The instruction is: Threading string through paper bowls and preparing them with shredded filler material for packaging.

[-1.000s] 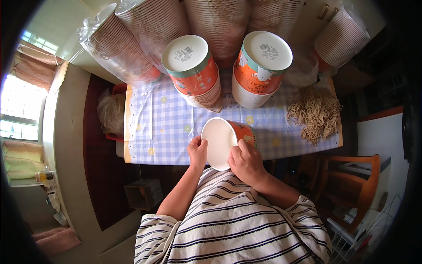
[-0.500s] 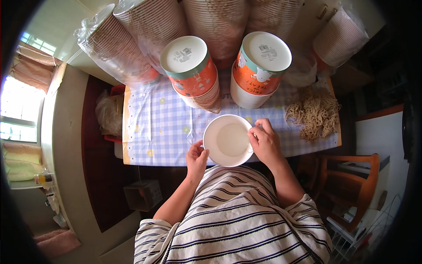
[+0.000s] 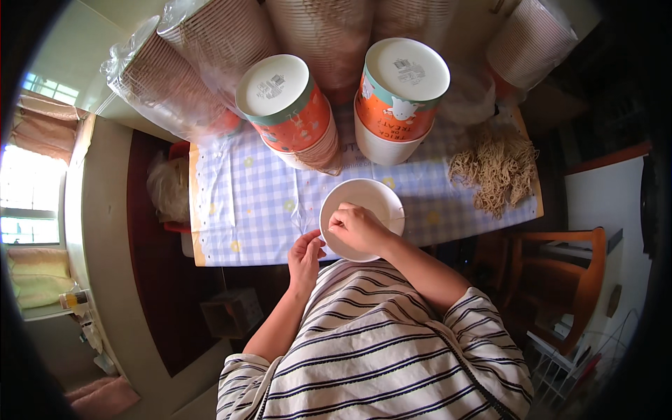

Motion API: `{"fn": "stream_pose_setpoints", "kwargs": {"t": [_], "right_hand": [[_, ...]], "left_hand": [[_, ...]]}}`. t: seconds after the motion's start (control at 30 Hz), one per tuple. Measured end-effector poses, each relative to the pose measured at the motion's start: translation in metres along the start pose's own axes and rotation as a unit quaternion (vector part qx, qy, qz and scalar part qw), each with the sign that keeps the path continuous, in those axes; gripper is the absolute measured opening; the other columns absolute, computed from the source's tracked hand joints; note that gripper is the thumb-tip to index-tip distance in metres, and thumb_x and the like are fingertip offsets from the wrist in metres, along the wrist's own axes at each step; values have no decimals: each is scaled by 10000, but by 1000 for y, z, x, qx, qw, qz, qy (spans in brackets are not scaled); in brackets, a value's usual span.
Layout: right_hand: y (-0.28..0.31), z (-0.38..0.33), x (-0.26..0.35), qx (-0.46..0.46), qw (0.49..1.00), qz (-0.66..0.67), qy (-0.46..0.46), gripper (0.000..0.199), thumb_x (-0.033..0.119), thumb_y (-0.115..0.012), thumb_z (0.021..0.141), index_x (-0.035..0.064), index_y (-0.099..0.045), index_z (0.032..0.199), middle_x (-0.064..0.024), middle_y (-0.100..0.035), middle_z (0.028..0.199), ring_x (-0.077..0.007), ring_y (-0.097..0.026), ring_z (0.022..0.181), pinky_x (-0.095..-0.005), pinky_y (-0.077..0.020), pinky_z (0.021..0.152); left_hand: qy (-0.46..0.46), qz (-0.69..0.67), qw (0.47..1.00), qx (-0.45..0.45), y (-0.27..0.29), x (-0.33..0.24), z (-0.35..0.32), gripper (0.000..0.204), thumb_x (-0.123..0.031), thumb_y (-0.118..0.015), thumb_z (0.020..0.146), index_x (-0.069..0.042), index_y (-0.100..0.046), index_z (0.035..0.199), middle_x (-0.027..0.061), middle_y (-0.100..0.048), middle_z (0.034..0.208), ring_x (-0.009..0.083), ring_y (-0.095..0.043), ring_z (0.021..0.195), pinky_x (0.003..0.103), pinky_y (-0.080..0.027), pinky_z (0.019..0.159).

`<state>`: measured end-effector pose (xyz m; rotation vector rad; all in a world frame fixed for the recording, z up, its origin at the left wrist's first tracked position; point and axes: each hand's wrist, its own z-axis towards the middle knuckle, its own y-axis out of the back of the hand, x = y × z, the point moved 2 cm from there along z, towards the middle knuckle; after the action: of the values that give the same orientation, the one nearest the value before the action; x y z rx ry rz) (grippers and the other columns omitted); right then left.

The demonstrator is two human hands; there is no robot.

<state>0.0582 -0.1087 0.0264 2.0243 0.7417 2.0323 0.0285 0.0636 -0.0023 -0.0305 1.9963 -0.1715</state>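
A white paper bowl (image 3: 371, 199) sits mouth up on the blue checked cloth (image 3: 245, 203) near the table's front edge. My left hand (image 3: 306, 257) holds the bowl's lower left rim with its fingertips. My right hand (image 3: 358, 229) lies over the bowl's near half, fingers pinched together on a thin pale strand (image 3: 392, 219) that runs across the inside of the bowl. A loose heap of tan strands (image 3: 495, 166) lies on the cloth to the right of the bowl.
Two upside-down stacks of orange and white paper bowls (image 3: 287, 112) (image 3: 399, 98) stand just behind the bowl. Tall plastic-wrapped sleeves of bowls (image 3: 189, 63) line the back. A wooden chair (image 3: 560, 280) is at the right, a cardboard box (image 3: 231, 311) on the floor.
The bowl was held tilted with its orange outside showing and now rests flat, mouth up. My right hand moved from the bowl's right rim to over its inside and pinched shut.
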Motion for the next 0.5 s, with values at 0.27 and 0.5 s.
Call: {"fn": "stream_pose_setpoints", "kwargs": {"t": [0.27, 0.5], "right_hand": [[-5, 2, -6, -15, 1000, -4, 10, 89, 132, -626, 770, 44, -626, 760, -120, -596, 810, -307, -613, 732, -405, -485, 671], [-7, 4, -5, -14, 1000, -1, 3, 89, 132, -626, 766, 43, -628, 769, -124, -596, 808, -306, -613, 739, -401, -484, 676]], "left_hand": [[-25, 91, 995, -9, 0, -6, 6, 206, -88, -558, 898, 39, -606, 1054, 18, -615, 800, 62, -536, 677, 205, -454, 612], [-46, 137, 989, -6, 3, -4, 9, 184, -78, -587, 878, 27, -625, 1024, 11, -606, 731, 56, -534, 653, 202, -439, 579]]}}
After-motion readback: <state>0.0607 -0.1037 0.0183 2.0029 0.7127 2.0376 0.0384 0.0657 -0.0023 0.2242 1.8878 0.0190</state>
